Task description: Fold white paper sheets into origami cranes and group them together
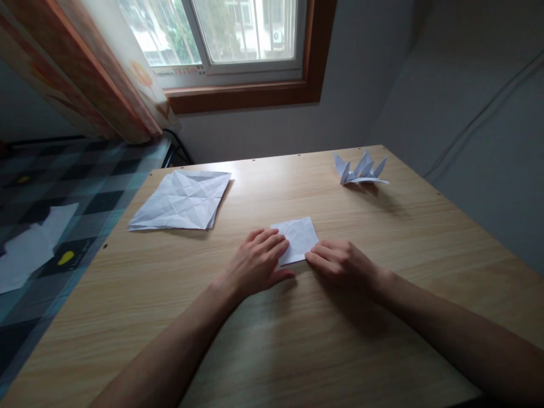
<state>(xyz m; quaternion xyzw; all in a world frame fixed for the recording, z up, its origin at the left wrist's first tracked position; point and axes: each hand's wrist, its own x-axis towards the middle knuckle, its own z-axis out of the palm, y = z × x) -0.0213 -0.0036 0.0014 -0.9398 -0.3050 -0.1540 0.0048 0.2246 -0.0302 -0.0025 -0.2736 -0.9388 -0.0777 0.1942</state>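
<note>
Through the head camera I see the paper (300,241), a small folded white square, lying near the middle of the surface (255,351), between my two hands. My left hand (261,258) rests palm down at its left edge; the four fingers (268,242) lie side by side, their tips overlapping the paper, while the thumb stands apart from them, pointing right just below the near edge. My right hand (338,262) is at the near right corner, its fingers curled with the tips touching the paper there; from here I can't tell whether they pinch that corner or only press on it.

Toward the far left of the surface I have a stack (182,201) of creased white sheets, well apart from the hands. At the far right stand pointed folded shapes (361,173), close together; I can't make out how many. Beyond the left edge, loose scraps (38,243) of white paper lie on a checked cloth (114,167). A window (250,34) is behind the surface, with a curtain (114,73) at its left.
</note>
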